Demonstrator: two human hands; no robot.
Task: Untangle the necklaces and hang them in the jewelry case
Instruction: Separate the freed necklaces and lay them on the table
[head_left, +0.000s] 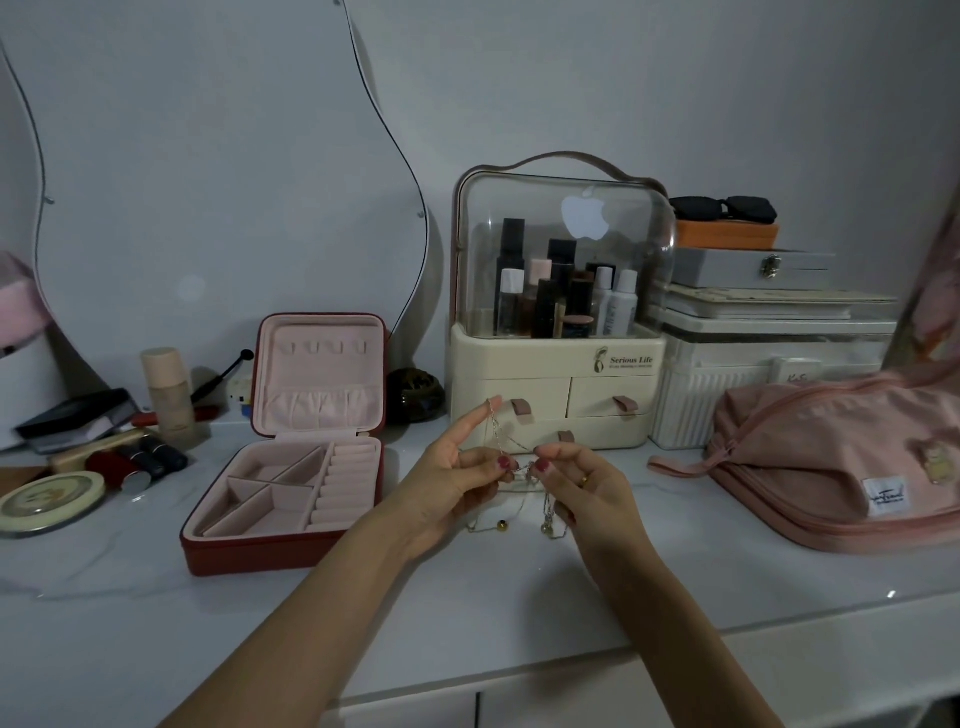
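1. Left hand (447, 483) and right hand (592, 488) raised over the white surface (467, 613); fingers (550, 460) of both curled, pinching the tangled necklaces (524, 473), chains dangling between them.
2. Jewelry case (291, 462) open, lid upright, left of the hands, hooks bare.
3. Cream cosmetic organizer (558, 384) directly behind the hands; pink bag (831, 457) right; makeup clutter (104, 441) far left.
4. Bare surface toward the front edge.
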